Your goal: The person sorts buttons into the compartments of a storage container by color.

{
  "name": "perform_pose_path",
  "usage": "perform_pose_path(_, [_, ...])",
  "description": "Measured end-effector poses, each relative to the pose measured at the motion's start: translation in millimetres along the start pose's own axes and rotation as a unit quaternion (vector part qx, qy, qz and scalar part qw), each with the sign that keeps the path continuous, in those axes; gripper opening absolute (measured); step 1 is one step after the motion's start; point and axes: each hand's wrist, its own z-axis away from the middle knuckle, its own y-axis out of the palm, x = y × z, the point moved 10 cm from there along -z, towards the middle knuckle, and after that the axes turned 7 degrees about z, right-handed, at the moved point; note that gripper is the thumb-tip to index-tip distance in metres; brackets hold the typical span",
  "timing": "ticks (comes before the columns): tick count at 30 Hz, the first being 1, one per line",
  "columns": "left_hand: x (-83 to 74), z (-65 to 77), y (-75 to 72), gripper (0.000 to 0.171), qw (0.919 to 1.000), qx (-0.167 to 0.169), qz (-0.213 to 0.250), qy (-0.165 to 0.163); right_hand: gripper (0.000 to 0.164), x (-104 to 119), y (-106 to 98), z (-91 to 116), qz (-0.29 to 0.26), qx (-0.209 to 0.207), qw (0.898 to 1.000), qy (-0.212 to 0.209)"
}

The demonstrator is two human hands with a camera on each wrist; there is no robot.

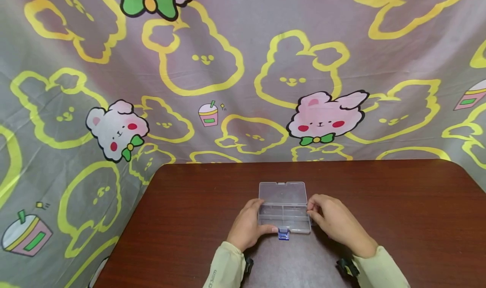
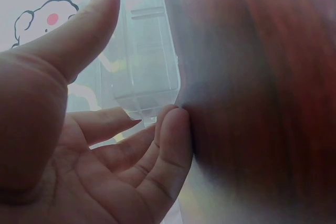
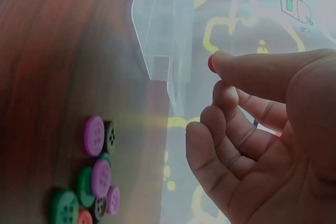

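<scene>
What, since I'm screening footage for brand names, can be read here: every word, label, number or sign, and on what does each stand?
Left sleeve: a short run of small sideways lettering, too blurred to read surely.
Printed cloth: animals and drink cups, no legible words.
Clear plastic box, blue clasp and buttons: no readable text.
So nothing can be quoted with confidence.

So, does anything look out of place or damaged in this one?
Nothing plainly stands out. The clear box lies open with no visible crack; loose buttons are bunched on the table, some overlapping, though that hardly looks like a spill.
</scene>
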Motion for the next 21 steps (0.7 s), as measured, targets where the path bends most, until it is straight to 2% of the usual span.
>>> perform_pose_path(21, [-2.0,-0.1,-1.7,0.086,1.0,-0.004,-0.001,-0.002,0.02,8,13,-8,-0.002,0.011,1.0,-0.002])
